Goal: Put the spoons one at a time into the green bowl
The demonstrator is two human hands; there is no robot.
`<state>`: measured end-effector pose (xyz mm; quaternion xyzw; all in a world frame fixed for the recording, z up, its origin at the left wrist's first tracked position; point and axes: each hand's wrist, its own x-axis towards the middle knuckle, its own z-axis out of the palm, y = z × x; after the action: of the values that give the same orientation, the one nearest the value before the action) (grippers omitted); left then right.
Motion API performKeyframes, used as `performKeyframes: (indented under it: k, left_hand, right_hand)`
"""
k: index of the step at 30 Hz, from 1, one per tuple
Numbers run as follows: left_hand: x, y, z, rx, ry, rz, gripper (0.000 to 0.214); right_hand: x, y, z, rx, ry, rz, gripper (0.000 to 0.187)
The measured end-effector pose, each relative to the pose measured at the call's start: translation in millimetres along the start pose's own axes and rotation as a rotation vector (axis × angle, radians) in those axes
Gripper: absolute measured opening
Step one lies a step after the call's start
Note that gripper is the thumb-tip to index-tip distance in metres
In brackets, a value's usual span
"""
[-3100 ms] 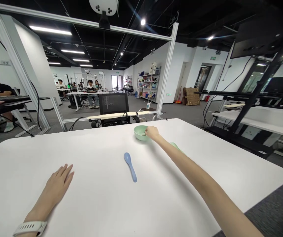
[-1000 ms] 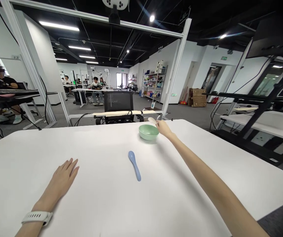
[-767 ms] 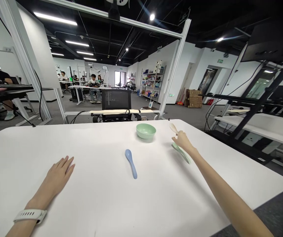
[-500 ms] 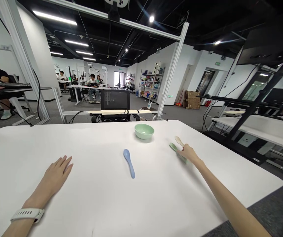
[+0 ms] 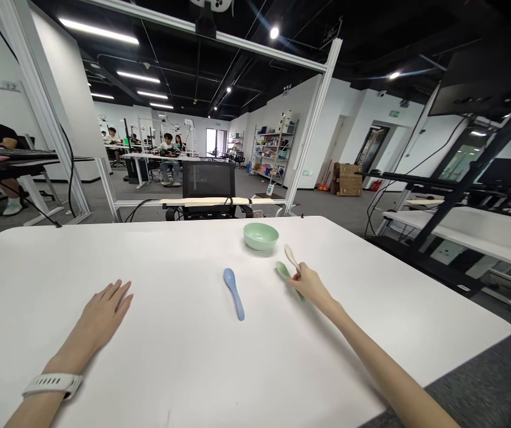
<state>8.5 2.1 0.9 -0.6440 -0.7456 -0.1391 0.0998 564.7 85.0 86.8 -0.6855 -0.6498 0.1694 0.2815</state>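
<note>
My right hand [image 5: 312, 285] is closed on two spoons right of the table's middle. A green spoon [image 5: 282, 270] sticks out on its left side, the handle end showing below my fingers. Beside it, a cream spoon [image 5: 290, 255] points up and away, its handle hidden in my grip. Palm down on the white table [image 5: 184, 368], my left hand [image 5: 106, 315] lies with fingers stretched out and holds nothing. Between my hands rests a blue spoon [image 5: 234, 294], bowl end away from me. Farther back stands a green bowl [image 5: 260, 239], near the far edge.
Past the far table edge are a black mesh chair [image 5: 208, 181] and a metal frame [image 5: 311, 131]. A black stand and another white desk [image 5: 473, 235] are at the right. Several people sit at desks in the background.
My right hand has moved left across the table, carrying the green and cream spoons closer to the blue spoon and the bowl. My left hand has stayed in place.
</note>
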Motion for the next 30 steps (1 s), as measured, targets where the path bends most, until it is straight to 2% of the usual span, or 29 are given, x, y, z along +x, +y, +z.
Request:
performKeyframes:
  k: [3,7,20,30]
  left_hand:
    - [-0.4,-0.5,0.5,-0.009,0.011,0.014,0.074]
    - [-1.7,2.5,-1.5,-0.023,0.0,0.007,0.074]
    - [-3.2,3.0,-2.9,-0.029,0.023,0.007,0.071]
    - [-3.3,3.2,-4.7,-0.031,-0.016,-0.011,0.075]
  right_hand:
    - [-4.4,-15.0,11.7,0.02,-0.021,0.011,0.032]
    - [-4.5,-21.7,16.0,0.019,-0.041,0.044,0.033]
    - [-1.8,-15.0,12.1,-0.043,-0.029,0.019,0.031]
    - [-5.7,-17.9,12.2,-0.056,-0.035,0.047,0.031]
